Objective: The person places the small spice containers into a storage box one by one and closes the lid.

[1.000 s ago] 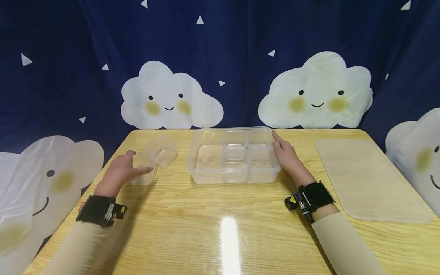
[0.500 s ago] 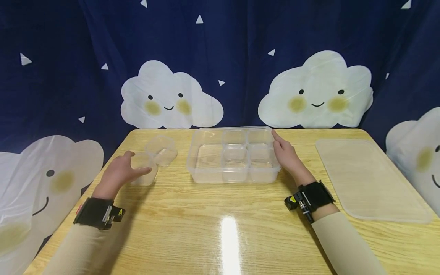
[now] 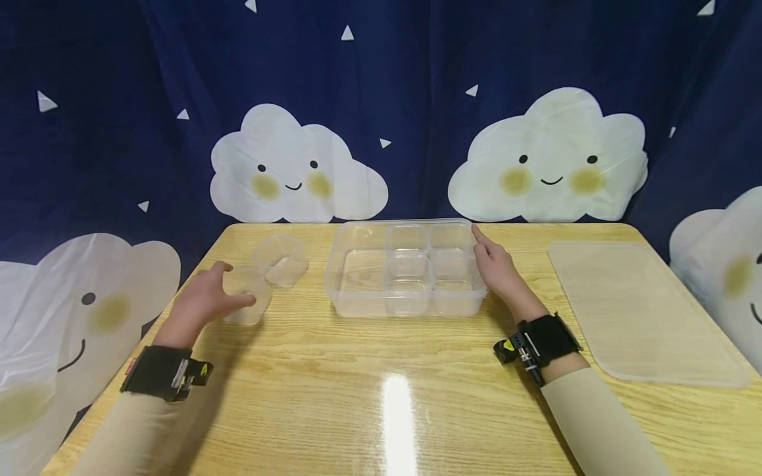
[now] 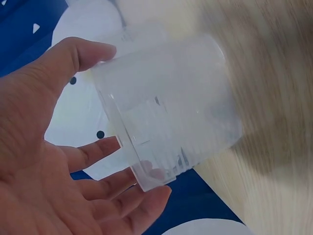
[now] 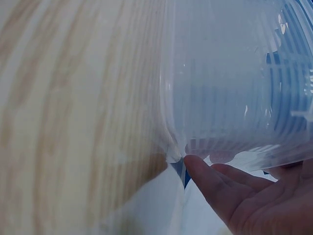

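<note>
In the head view, two forearms in beige sleeves reached in from the bottom of the frame across a glossy wooden surface point(image 3: 393, 370), each wrist wearing a black strap.

Left of centre, the left hand point(image 3: 202, 301) held a small clear plastic cup point(image 3: 247, 296) that stood on the surface. The thumb lay along the cup's near side and the fingers reached round its far side, a loose grip wrapped about the cup. The left wrist view showed the same cup point(image 4: 166, 110) close up, with the thumb at its upper edge and the fingertips point(image 4: 146, 196) curled under its lower rim. Just beyond that cup, a little higher in the frame, stood a second small clear cup point(image 3: 281, 260), apart from the hand.

At the centre of the head view sat a large clear plastic tray point(image 3: 357, 301) divided into compartments. The right hand point(image 3: 497, 271) rested flat against the tray's right wall, fingers straight and pointing towards its far corner, a wide grip that enclosed nothing. In the right wrist view, the fingertips point(image 5: 205, 178) touched the tray's clear ribbed wall point(image 5: 234, 73) near its bottom edge.

At the right of the frame lay a flat translucent lid point(image 3: 637, 311), well apart from both hands.

Behind the surface, filling the upper part of the frame, hung a dark blue curtain point(image 3: 119, 99) printed with smiling white clouds.
</note>
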Available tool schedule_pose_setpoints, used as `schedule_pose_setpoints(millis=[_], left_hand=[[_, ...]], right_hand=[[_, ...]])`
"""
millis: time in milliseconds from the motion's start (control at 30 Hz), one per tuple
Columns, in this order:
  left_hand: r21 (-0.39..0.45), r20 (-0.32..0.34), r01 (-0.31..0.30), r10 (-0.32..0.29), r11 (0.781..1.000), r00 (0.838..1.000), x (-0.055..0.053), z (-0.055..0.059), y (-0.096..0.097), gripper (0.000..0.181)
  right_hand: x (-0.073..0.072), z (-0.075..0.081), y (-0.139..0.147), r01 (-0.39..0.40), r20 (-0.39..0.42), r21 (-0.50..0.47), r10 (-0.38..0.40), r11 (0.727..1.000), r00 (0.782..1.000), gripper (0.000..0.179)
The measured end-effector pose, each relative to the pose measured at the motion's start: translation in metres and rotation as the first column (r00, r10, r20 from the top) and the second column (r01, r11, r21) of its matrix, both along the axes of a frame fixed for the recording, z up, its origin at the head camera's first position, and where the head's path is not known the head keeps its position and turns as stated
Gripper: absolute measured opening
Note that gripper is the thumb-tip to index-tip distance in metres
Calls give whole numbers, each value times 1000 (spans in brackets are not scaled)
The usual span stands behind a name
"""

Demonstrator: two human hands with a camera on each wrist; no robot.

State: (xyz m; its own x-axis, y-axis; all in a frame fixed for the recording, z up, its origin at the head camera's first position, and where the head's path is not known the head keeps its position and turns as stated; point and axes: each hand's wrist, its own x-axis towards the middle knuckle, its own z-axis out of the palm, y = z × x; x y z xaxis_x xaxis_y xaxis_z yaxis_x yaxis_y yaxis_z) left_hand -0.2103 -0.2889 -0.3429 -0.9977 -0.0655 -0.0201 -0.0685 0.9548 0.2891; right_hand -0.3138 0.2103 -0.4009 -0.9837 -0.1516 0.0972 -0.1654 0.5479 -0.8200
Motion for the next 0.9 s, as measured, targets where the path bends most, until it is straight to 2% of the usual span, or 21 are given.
schedule_pose_setpoints(millis=[233,467,667,800,900], left_hand=[[-27,-59,-42,41,999,997,5,4,1,92],[-21,-177,-1,-3,1000,984,13,14,4,93],[-1,-319,32,-30,999,947,12,31,22,91],[15,-388,98,-85,995,918,9,44,38,84],[19,-416,160,-138,987,899,3,52,53,71]], right_hand=[[3,3,-1,5,-7,0,-5,1000,1000,55],[2,1,0,0,-2,-4,0,1000,1000,55],[2,0,-1,-3,-2,-6,3,1000,1000,55],[3,1,-1,-4,-5,2,4,1000,1000,55],[3,2,-1,-6,-6,4,6,1000,1000,55]])
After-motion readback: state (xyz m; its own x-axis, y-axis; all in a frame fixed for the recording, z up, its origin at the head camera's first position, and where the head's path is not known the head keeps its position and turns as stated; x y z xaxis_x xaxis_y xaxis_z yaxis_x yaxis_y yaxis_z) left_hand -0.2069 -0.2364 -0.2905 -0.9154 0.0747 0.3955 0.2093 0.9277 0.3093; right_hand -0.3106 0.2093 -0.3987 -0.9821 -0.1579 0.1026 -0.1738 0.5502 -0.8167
